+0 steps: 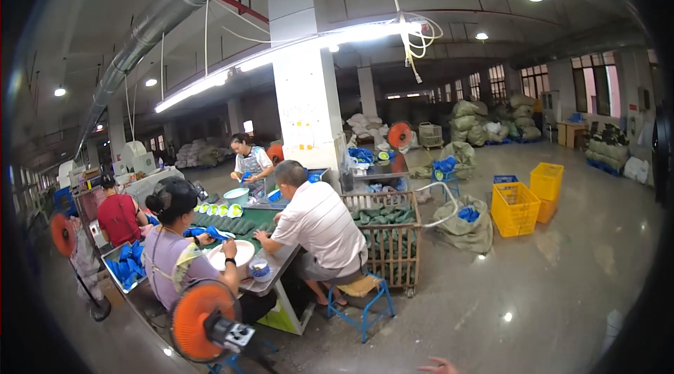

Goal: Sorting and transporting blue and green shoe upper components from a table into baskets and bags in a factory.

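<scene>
At the lower edge, right of the middle, part of my right hand [439, 366] shows, its fingers pointing left and somewhat apart. Nothing is visible in them, and the rest of the hand is cut off by the frame. Beneath it lies the grey, shiny floor [456, 304]. The nearest piece of furniture is a blue-legged stool [379, 307], well out of the hand's reach, with a seated person in a light striped shirt [319, 223] on it. My left hand is out of view.
Several people work around a long table with a green top [232, 224]. An orange-bladed fan [200, 325] stands close by at front left. A slatted cart [393, 262] holds dark green pieces. Yellow crates [516, 212] and an open sack [467, 234] stand to the right.
</scene>
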`<move>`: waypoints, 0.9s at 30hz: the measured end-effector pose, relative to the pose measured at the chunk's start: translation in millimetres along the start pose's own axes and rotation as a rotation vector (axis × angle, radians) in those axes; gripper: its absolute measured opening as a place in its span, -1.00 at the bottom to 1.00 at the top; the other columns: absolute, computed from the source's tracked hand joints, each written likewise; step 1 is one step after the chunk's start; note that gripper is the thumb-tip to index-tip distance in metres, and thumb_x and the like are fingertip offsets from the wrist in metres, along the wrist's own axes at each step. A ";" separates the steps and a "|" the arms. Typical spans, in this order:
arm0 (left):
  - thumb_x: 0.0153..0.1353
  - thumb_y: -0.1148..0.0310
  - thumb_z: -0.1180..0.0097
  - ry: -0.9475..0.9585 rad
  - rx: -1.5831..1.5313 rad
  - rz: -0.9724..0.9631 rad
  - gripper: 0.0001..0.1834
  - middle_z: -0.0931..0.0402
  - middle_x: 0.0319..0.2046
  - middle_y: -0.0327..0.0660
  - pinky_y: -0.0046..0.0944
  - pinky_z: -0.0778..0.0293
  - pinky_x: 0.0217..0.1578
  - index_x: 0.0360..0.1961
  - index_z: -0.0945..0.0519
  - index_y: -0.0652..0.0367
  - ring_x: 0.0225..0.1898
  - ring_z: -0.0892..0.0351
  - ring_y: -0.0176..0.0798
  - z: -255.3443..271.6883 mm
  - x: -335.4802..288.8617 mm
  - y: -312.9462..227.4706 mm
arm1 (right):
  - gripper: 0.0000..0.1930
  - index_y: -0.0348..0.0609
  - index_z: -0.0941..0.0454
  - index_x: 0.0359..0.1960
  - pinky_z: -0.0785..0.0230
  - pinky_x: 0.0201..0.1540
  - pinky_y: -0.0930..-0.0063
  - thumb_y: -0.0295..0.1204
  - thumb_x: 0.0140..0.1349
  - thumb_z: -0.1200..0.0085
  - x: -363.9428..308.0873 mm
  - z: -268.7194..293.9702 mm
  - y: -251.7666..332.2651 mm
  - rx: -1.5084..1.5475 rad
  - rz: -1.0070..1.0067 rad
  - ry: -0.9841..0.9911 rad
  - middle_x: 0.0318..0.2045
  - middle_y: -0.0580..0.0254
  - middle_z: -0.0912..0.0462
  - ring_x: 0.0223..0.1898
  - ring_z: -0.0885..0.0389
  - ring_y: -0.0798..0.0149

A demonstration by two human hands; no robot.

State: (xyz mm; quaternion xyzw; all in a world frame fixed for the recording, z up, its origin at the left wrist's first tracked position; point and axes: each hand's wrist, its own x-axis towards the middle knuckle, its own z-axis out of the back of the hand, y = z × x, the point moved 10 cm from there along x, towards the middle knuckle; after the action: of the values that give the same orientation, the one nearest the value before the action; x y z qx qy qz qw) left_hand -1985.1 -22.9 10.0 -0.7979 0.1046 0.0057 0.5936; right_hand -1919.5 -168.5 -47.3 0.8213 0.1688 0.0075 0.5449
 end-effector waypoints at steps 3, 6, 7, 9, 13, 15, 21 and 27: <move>0.18 -0.03 0.08 -0.002 -0.209 -0.045 -0.59 -0.39 -0.71 -0.29 -0.24 -0.23 -0.70 -0.56 -0.50 0.07 -0.69 -0.32 -0.33 -29.4 92.7 -19.0 | -0.66 -0.11 -0.27 0.05 -0.14 -0.79 0.62 -0.37 0.24 0.14 48.4 -32.4 16.5 0.177 -0.191 0.290 -0.35 0.24 -0.56 -0.67 -0.37 0.51; 0.23 -0.05 0.16 0.036 -0.671 0.233 -0.57 -0.29 -0.74 -0.34 -0.31 -0.23 -0.73 -0.59 -0.41 0.04 -0.74 -0.26 -0.33 -68.9 195.3 6.6 | -0.72 -0.14 -0.34 -0.07 -0.11 -0.79 0.61 -0.38 0.19 0.07 87.9 20.4 37.6 0.072 -0.222 0.200 -0.46 0.32 -0.51 -0.67 -0.37 0.51; 0.23 -0.05 0.16 0.017 -0.685 0.243 -0.57 -0.29 -0.74 -0.34 -0.31 -0.23 -0.73 -0.59 -0.41 0.04 -0.74 -0.26 -0.33 -91.6 218.6 -2.3 | -0.76 -0.15 -0.38 -0.15 -0.11 -0.77 0.61 -0.35 0.17 0.02 90.2 47.3 62.9 -0.043 -0.205 0.166 -0.48 0.34 -0.49 -0.66 -0.36 0.51; 0.25 -0.03 0.21 -0.060 -0.573 0.355 -0.56 -0.30 -0.75 -0.39 -0.44 -0.22 -0.69 -0.61 -0.40 0.04 -0.77 -0.21 -0.42 -141.1 264.7 -6.0 | -0.79 -0.16 -0.44 -0.28 -0.13 -0.72 0.62 -0.30 0.16 -0.03 98.9 108.5 105.1 -0.197 -0.245 0.061 -0.53 0.38 -0.46 -0.66 -0.34 0.53; 0.26 0.06 0.17 0.220 -0.121 0.179 -0.64 -0.43 -0.61 -0.30 -0.44 -0.31 -0.59 -0.37 -0.46 0.14 -0.67 -0.31 -0.41 -202.4 373.9 1.8 | -0.77 -0.18 -0.47 -0.38 -0.17 -0.64 0.64 -0.25 0.20 -0.01 129.8 199.0 177.2 -0.248 -0.399 -0.044 -0.62 0.42 -0.39 -0.65 -0.30 0.55; 0.25 0.15 0.13 0.360 0.108 -0.334 -0.62 -0.50 -0.39 -0.17 -0.39 -0.40 -0.44 -0.05 -0.37 0.21 -0.52 -0.40 -0.38 -243.4 421.2 -32.4 | -0.75 -0.21 -0.47 -0.37 -0.17 -0.63 0.64 -0.25 0.22 0.02 175.1 226.0 204.5 -0.261 -0.251 0.003 -0.66 0.42 -0.37 -0.66 -0.30 0.55; 0.32 -0.05 0.40 0.283 0.057 0.084 -0.41 -0.44 -0.50 -0.22 -0.33 -0.28 -0.30 -0.68 -0.33 0.16 -0.39 -0.35 -0.33 -233.6 591.8 -7.3 | -0.71 -0.34 -0.49 -0.31 -0.24 -0.53 0.47 -0.29 0.24 0.08 306.7 304.0 300.3 -0.588 -0.090 0.072 -0.67 0.23 -0.43 -0.58 -0.41 0.42; 0.24 0.35 0.10 -0.311 0.092 0.137 -0.78 -0.44 -0.20 -0.22 -0.36 -0.38 -0.20 -0.14 -0.41 0.21 -0.18 -0.40 -0.34 -97.0 709.6 17.7 | -0.68 -0.35 -0.48 -0.21 -0.34 -0.22 0.24 -0.30 0.20 0.07 492.3 360.1 339.7 -1.056 0.170 0.267 -0.38 -0.07 -0.57 -0.29 -0.52 -0.03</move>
State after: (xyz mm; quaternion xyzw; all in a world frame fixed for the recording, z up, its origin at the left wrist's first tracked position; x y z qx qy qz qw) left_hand -1305.4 -233.3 -72.7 -0.7504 0.0659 0.1650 0.6367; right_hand -1293.2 -468.0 27.0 0.4388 0.1426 0.2391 0.8543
